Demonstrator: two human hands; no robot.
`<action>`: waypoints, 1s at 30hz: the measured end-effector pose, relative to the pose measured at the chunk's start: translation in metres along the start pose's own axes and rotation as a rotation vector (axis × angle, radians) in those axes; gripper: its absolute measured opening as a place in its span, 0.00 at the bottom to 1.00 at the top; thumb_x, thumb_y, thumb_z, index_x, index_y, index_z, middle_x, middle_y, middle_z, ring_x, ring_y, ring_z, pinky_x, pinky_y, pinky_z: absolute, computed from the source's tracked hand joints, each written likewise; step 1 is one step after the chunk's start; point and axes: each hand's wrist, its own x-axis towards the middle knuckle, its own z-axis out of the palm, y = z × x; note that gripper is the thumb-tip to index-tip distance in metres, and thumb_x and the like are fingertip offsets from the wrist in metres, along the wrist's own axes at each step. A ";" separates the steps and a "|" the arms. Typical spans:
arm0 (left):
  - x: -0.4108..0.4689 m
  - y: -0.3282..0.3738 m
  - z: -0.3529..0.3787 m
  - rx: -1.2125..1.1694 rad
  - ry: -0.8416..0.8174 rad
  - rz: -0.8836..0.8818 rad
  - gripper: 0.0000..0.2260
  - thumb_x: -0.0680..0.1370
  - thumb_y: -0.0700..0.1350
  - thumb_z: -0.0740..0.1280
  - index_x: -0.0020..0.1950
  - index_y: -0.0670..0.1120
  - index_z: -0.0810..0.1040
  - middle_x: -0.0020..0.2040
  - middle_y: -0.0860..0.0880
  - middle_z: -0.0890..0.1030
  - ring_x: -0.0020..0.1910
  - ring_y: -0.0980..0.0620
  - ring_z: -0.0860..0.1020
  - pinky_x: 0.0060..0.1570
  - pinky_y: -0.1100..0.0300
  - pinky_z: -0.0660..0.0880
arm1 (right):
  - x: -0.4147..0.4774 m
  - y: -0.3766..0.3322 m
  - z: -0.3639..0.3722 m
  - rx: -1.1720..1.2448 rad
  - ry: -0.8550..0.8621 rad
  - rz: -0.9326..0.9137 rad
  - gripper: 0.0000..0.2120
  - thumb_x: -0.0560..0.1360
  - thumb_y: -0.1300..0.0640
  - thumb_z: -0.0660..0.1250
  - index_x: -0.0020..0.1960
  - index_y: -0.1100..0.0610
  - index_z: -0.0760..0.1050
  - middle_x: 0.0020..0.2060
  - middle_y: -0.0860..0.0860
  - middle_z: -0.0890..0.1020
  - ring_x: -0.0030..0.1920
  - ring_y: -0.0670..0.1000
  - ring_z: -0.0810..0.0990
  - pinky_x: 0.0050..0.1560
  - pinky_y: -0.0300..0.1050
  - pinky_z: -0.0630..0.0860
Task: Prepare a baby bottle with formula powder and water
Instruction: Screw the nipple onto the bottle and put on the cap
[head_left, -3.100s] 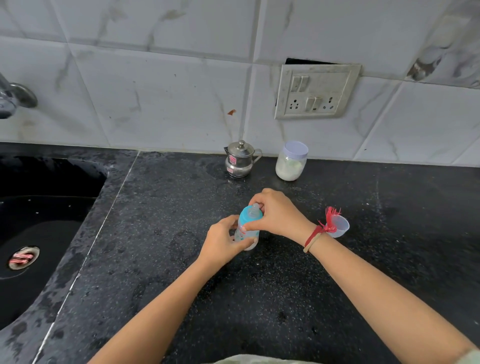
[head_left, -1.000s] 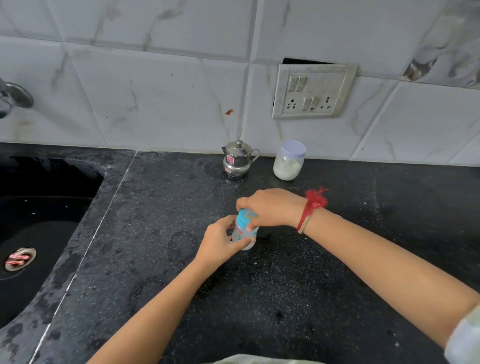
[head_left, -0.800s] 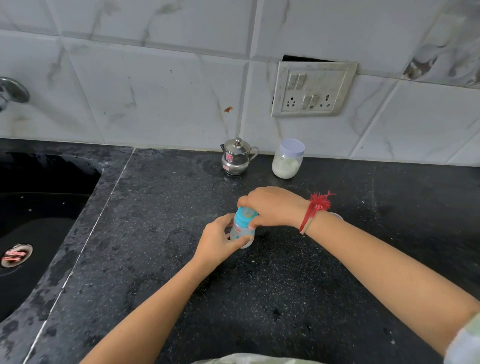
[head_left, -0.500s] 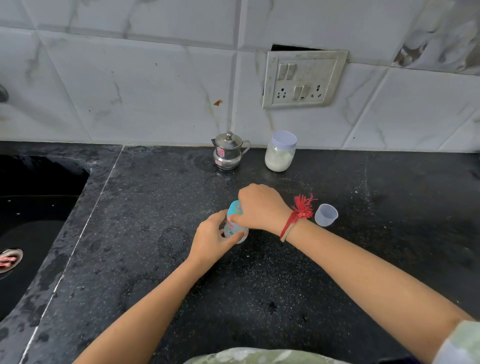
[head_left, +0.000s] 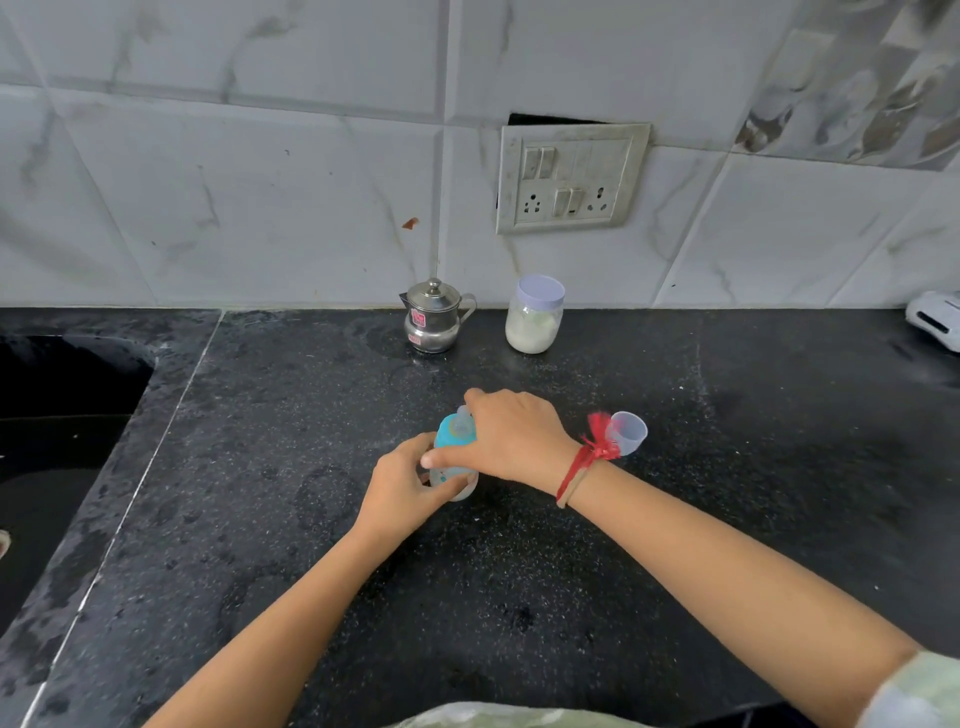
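Observation:
A small baby bottle (head_left: 451, 439) with a blue collar and clear teat stands on the black counter (head_left: 519, 571). My left hand (head_left: 402, 486) wraps around its clear body from the left. My right hand (head_left: 506, 434) covers the blue collar from the right, thumb across the front, teat showing beside the fingers. A clear bottle cap (head_left: 629, 432) lies on its side just behind my right wrist. The jar of white formula powder (head_left: 534, 314), lid on, and a small lidded steel pot (head_left: 434, 323) stand at the wall.
A dark sink (head_left: 57, 441) drops away at the left edge of the counter. A white object (head_left: 935, 318) sits at the far right by the wall. A switch and socket plate (head_left: 571, 179) is on the tiled wall above the jar.
My right hand has kept turning on the blue collar while my left hand holds the bottle body. The camera drifted left and down, bringing the clear cap into view behind my wrist.

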 end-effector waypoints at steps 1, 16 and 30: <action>0.000 -0.001 0.000 -0.011 -0.006 -0.002 0.15 0.69 0.48 0.77 0.52 0.53 0.76 0.46 0.57 0.80 0.44 0.61 0.79 0.43 0.66 0.74 | 0.000 0.005 -0.001 0.066 -0.067 -0.039 0.38 0.66 0.33 0.67 0.69 0.53 0.65 0.59 0.53 0.76 0.58 0.55 0.76 0.53 0.50 0.72; -0.001 -0.006 0.003 -0.056 -0.011 0.004 0.21 0.70 0.50 0.76 0.61 0.49 0.77 0.53 0.53 0.81 0.51 0.57 0.80 0.54 0.56 0.79 | 0.004 0.023 0.040 0.435 0.086 -0.150 0.23 0.71 0.52 0.70 0.65 0.53 0.70 0.60 0.50 0.75 0.61 0.50 0.72 0.62 0.49 0.71; -0.003 -0.001 0.001 -0.079 -0.025 -0.048 0.26 0.69 0.50 0.77 0.65 0.50 0.75 0.61 0.53 0.79 0.58 0.58 0.77 0.60 0.59 0.76 | -0.005 0.199 0.010 0.328 0.032 0.532 0.29 0.69 0.47 0.74 0.66 0.54 0.71 0.68 0.60 0.69 0.65 0.62 0.71 0.64 0.54 0.68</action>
